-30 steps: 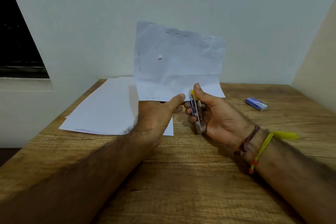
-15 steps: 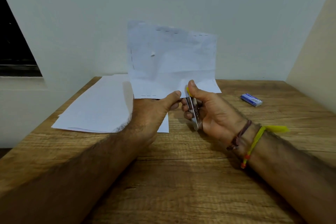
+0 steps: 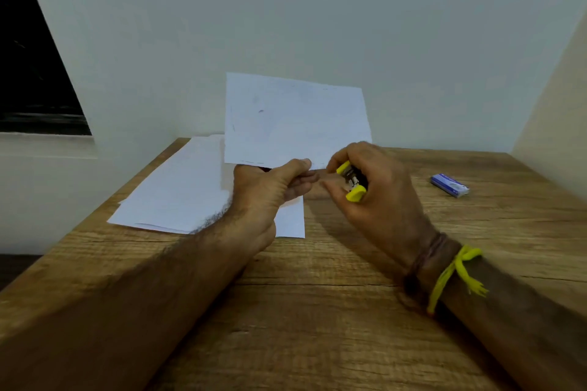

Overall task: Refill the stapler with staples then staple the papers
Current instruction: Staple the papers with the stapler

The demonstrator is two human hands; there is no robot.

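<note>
Head view. Change since a second before: right hand (image 3: 378, 190) had rolled over, so the stapler (image 3: 352, 180), formerly upright along the fingers, lay tipped across them with its yellow end toward the wearer; the held sheet (image 3: 295, 120) had dropped lower.

Hands: left hand (image 3: 270, 187) pinched the sheet's lower edge between thumb and fingers, holding it upright. Right hand curled round the stapler, just right of the left fingertips, at the sheet's bottom right corner.

Step, as judged: stapling. The sheet edge should sit fully inside the stapler mouth, layers squared, before one firm squeeze; whether it was inside could not be told.

Surface: wooden table (image 3: 317, 327). Paper stack (image 3: 178, 197) lay flat beyond the left hand. Staple box (image 3: 449, 185) lay well right of the right hand.

Room: plain wall (image 3: 286, 9) behind; dark window (image 3: 31, 73) far left.
</note>
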